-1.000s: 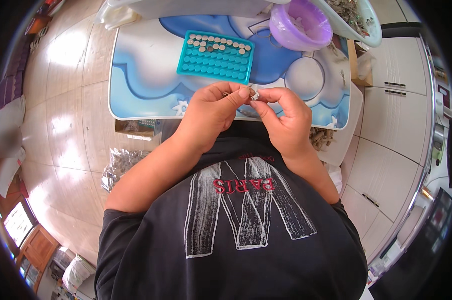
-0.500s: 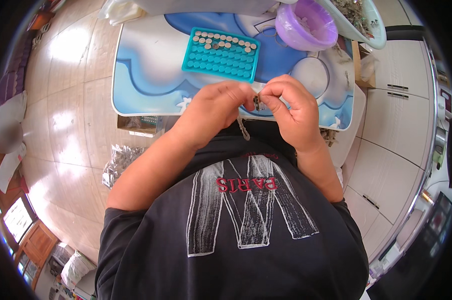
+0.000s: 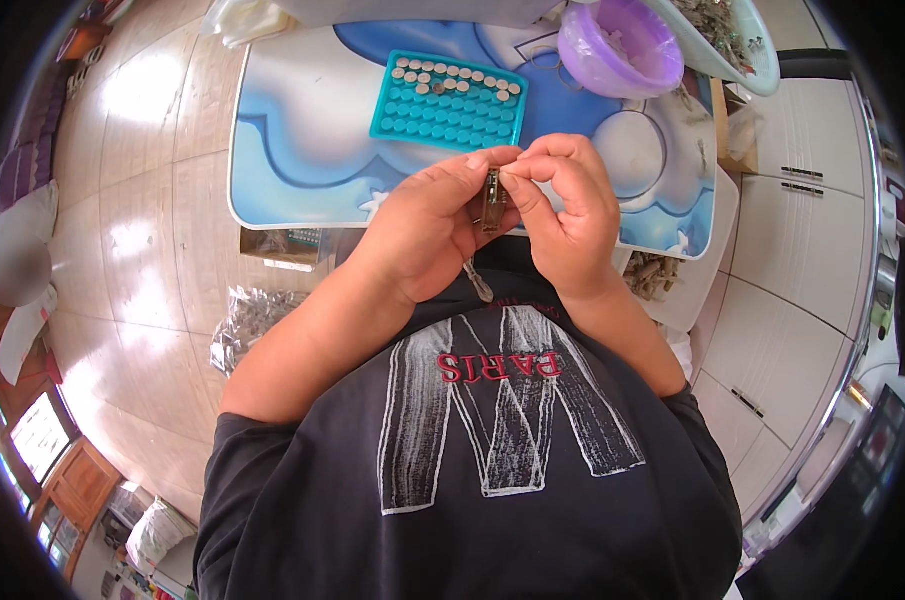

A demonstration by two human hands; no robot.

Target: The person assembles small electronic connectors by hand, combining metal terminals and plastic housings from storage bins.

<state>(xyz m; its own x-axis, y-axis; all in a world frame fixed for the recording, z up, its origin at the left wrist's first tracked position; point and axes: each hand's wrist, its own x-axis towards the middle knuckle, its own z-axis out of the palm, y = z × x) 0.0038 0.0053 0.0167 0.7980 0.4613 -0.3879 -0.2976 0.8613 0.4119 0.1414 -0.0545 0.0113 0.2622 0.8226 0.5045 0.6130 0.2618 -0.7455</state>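
Observation:
My left hand [image 3: 422, 215] holds a small, narrow dark-brown piece [image 3: 493, 205] with bits of green, like a little circuit part, upright between its thumb and fingers. At the piece's top end, the thumb and forefinger of my right hand [image 3: 570, 215] are pinched together. What sits between those right fingertips is too small to make out. Below my left hand hangs a short pale cord [image 3: 479, 283]. Just beyond both hands lies a turquoise tray [image 3: 374, 128] of round wells; whitish discs [image 3: 450, 71] fill much of its far rows, and one disc looks darker.
A lilac bowl [image 3: 600, 75] lined with plastic stands at the table's far right, beside a pale green basket [image 3: 770, 70] of small metallic parts. The patterned table [image 3: 302, 170] has a rounded near-left corner. Crumpled silvery film [image 3: 247, 325] lies below left.
Both hands have shifted slightly left. My left hand has turned palm-up, and the dark piece now shows along its length. My right fingertips have come to its top end.

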